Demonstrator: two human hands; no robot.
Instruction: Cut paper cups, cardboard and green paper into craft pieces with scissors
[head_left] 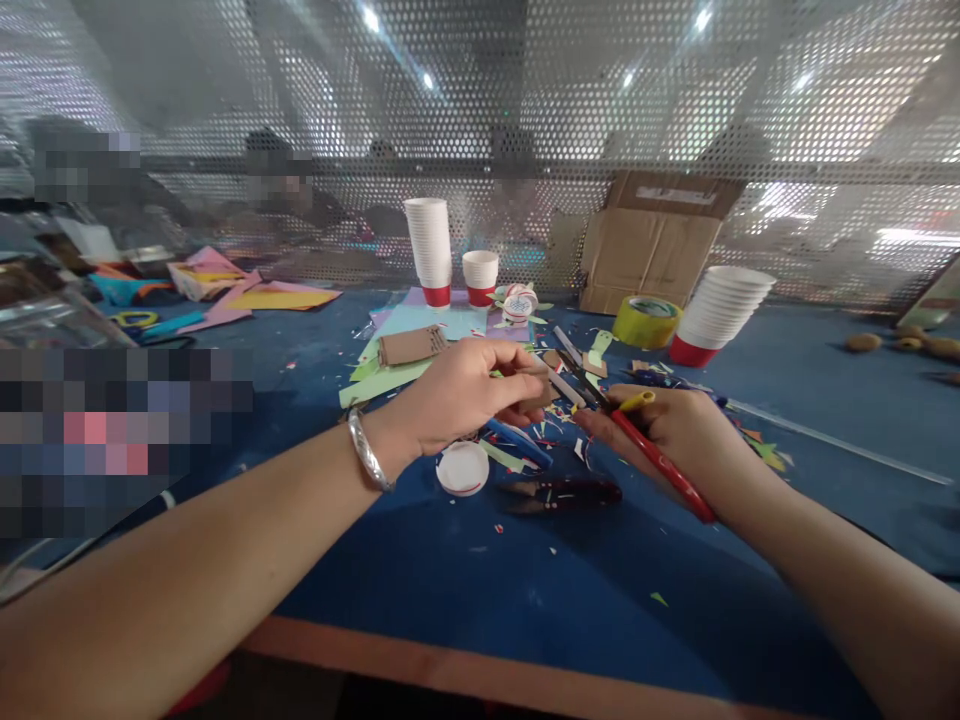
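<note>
My left hand (465, 395), with a silver bangle (367, 452) on the wrist, is closed in a pinch on a small brown cardboard piece (541, 392) above the blue table (525, 580). My right hand (675, 430) is wrapped round red-handled scissors (660, 460), whose blades (581, 375) point up-left and meet the cardboard piece. Below the hands lie a cut cup base (463, 468) and a dark tool (562, 493).
Stacks of white cups with red bases stand at the back (429, 250) and lie at the right (720, 305). A yellow tape roll (646, 320), a cardboard box (652, 245), coloured paper sheets (420, 330) and scraps surround them. People sit behind a perforated screen.
</note>
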